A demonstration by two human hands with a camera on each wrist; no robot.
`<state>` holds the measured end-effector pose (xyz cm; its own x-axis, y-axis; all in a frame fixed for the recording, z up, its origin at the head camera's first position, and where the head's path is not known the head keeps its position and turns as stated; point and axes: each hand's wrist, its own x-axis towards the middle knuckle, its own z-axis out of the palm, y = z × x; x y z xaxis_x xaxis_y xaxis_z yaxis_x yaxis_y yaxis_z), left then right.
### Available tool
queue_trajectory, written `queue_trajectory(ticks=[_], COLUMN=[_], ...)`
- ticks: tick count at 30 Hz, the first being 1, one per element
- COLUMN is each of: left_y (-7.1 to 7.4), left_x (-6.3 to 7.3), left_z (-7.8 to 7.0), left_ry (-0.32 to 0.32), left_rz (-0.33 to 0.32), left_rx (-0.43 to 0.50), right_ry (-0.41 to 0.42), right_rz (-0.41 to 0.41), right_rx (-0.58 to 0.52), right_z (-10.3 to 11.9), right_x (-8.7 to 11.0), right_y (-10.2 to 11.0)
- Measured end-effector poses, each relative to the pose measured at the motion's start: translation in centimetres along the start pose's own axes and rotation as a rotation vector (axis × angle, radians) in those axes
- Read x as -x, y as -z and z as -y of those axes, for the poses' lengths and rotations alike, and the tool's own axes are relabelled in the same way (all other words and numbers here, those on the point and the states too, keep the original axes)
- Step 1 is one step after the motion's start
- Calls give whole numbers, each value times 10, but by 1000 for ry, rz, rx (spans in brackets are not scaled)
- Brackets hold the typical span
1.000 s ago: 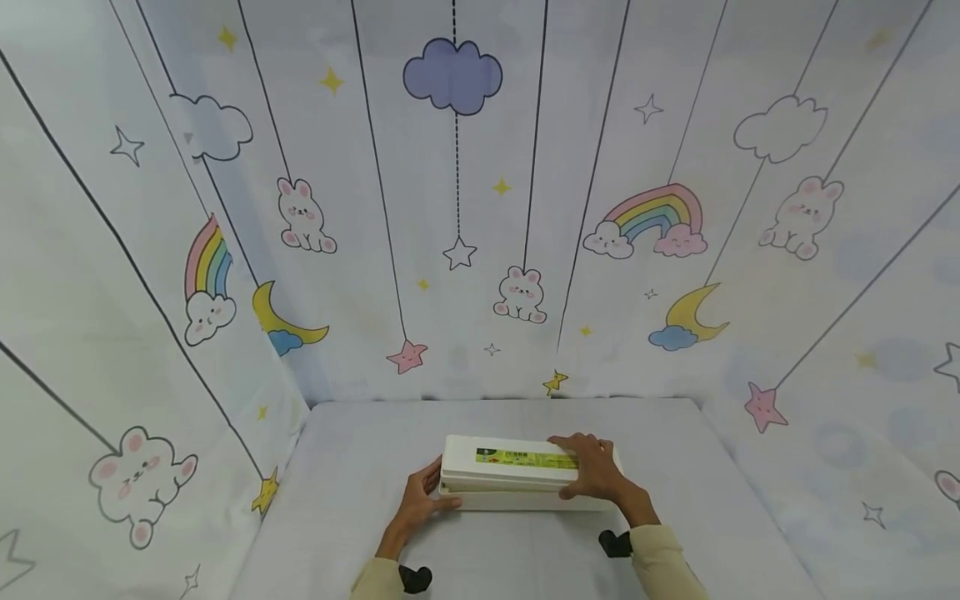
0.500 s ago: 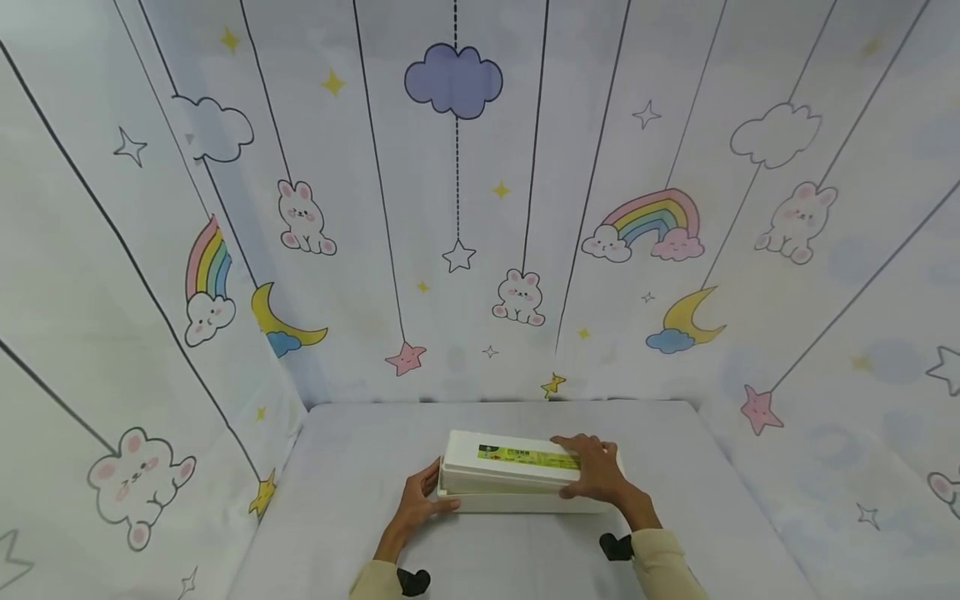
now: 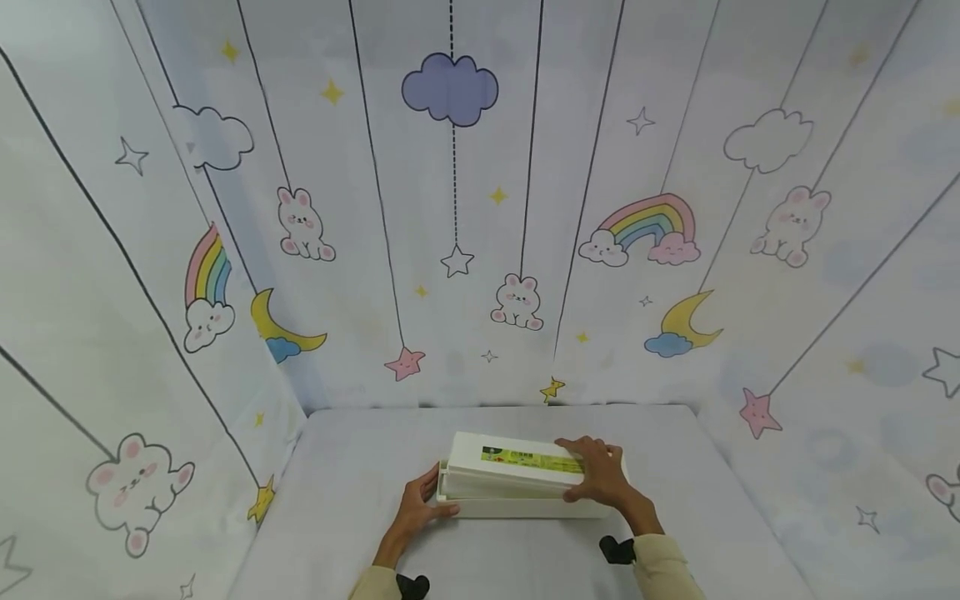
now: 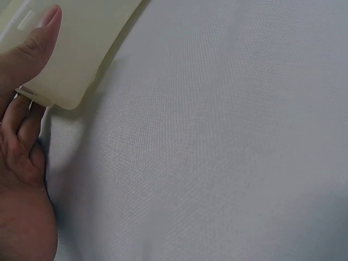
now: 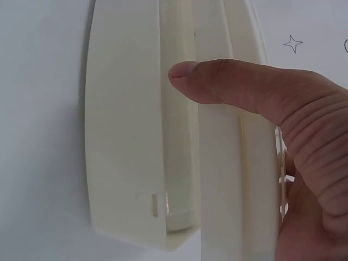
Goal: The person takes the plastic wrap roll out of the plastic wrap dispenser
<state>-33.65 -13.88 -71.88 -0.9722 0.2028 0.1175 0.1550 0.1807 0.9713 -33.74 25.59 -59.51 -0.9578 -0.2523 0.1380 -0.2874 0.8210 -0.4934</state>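
Observation:
A long white plastic box stands on the table, its lid (image 3: pixel 468 454) tilted over the base (image 3: pixel 517 508) and shifted right, with the left end raised. On the lid is a yellow-green label (image 3: pixel 525 459) with small print. My left hand (image 3: pixel 412 510) holds the base's left end, thumb (image 4: pixel 41 46) on the front wall and fingers at the end. My right hand (image 3: pixel 602 477) grips the lid near its right end, thumb in front and fingers over the far side. In the right wrist view a gap shows between lid (image 5: pixel 220 174) and base (image 5: pixel 125 119). The contents are hidden.
A white cloth covers the table (image 3: pixel 360 450). White curtains (image 3: pixel 345 208) printed with bunnies, stars, clouds and rainbows enclose it at the back and both sides. A black band piece (image 3: pixel 617 550) sits at each wrist, beside beige sleeves (image 3: pixel 666 567).
The lid's left end has risen and slid right, so more of the base's left end is uncovered. The left hand has stayed on the base. The head view has tilted slightly.

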Motion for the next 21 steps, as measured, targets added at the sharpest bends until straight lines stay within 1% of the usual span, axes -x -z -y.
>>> queue_trajectory(ticks=[4, 5, 8, 10, 12, 14, 17, 19, 21], left_y=[-1, -2, -2, -2, -1, -1, 0, 0, 0], left_x=[0, 0, 1, 2, 2, 2, 1, 1, 1], left_z=[-2, -4, -7, -7, -6, -4, 0, 3, 3], left_ry=[-8, 2, 6, 15, 0, -36, -68, -81, -58], left_rz=[-2, -2, -3, -10, -13, -8, -8, -6, -10], left_rx=[30, 41, 49, 55, 46, 28, 0, -14, 1], right_ry=[-11, -10, 5, 7, -2, -20, -46, -48, -52], right_rz=[-6, -13, -35, -46, -45, -37, -30, -32, -34], right_rx=[-31, -36, -44, -39, -34, -29, -37, -25, -16], right_z=[1, 1, 0, -1, -2, -3, -2, -1, -1], right_x=[2, 2, 2, 2, 2, 2, 4, 5, 7], right_y=[2, 1, 0, -2, -3, -3, -1, 0, 1])
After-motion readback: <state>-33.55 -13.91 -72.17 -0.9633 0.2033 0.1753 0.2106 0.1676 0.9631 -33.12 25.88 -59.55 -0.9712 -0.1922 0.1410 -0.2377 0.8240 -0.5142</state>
